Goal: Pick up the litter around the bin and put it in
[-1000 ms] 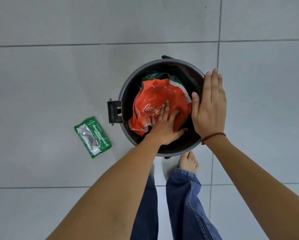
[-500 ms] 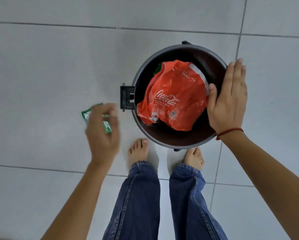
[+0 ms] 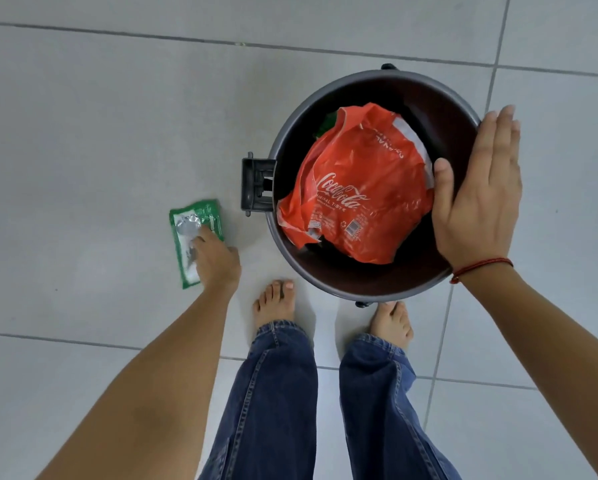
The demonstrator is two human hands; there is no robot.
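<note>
Left of the bin (image 3: 290, 147), the green wrapper (image 3: 191, 237) lies flat on the tiled floor (image 3: 83, 133), and your left hand (image 3: 218, 261) rests fingertips on its right edge; whether it has closed on the wrapper, you cannot tell. Inside the bin sits a crumpled red Coca-Cola wrapper (image 3: 356, 188). At the bin's right rim, your right hand (image 3: 481, 195) is flat and open, fingers together, holding nothing.
</note>
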